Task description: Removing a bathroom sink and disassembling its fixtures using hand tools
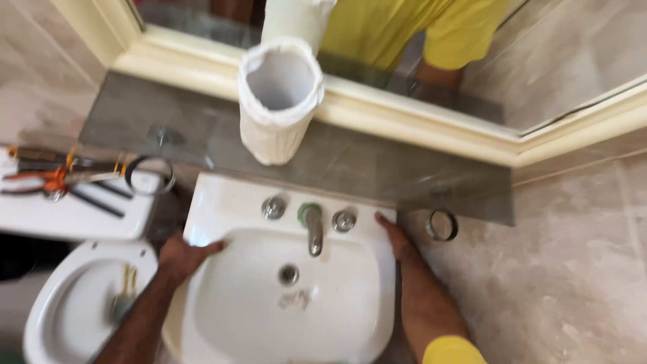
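Gripping both side rims of white washbasin (296,303): left hand (180,259) clamped on left edge, right hand (395,237) pressed flat along right edge, fingers toward back corner. Looks like seating or aligning basin against wall, under grey stone shelf (377,175). Beyond drain, mixer tap (314,229) between two chrome knobs. Left of basin, toilet seat (64,303) and cistern lid holding pliers (50,182) and metal ring (149,175). Behind basin, on shelf, white cylindrical cover (280,101); mirror above. Next likely calls for steady, even pressure, both sides level.
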